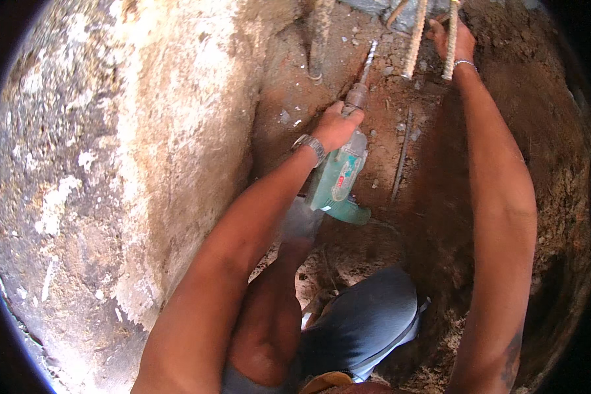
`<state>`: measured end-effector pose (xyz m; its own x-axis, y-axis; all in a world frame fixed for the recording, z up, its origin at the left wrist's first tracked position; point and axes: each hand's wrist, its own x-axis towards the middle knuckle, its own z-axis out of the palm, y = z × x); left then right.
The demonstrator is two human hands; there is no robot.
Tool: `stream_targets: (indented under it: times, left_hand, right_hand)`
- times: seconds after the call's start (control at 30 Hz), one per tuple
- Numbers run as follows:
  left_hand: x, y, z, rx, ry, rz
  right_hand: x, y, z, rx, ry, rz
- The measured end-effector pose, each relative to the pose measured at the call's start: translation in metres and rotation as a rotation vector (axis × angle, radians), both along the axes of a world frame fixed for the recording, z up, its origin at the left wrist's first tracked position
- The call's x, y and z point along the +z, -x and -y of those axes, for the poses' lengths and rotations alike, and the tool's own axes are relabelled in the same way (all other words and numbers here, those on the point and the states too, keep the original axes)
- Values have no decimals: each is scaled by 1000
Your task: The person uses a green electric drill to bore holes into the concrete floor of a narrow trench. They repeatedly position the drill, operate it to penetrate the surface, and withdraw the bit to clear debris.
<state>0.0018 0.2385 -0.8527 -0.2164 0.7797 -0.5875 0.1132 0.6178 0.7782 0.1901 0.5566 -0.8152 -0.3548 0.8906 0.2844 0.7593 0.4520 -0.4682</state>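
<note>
Bare arms (502, 184), left hand (337, 127) around green drill (338, 174), right hand (464, 43) behind rebar (450, 56)

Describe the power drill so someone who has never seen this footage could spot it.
Start at the rough, whitish wall filling the left of the picture. Just right of its edge, near the upper middle, the person's left grip holds the power drill around its front. Its green body and spiral bit set it apart from the bare, ribbed rods nearby.
</note>
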Motion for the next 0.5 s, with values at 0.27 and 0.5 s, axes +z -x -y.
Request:
stream_targets:
  times: [0.27,0.5]
  left_hand:
    - [39,6,1,-20,61,-8]
    - [37,6,4,-2,-20,183]
  right_hand:
    - [-4,6,63,-300,29,-109]
    - [10,8,201,-379,497,-704]
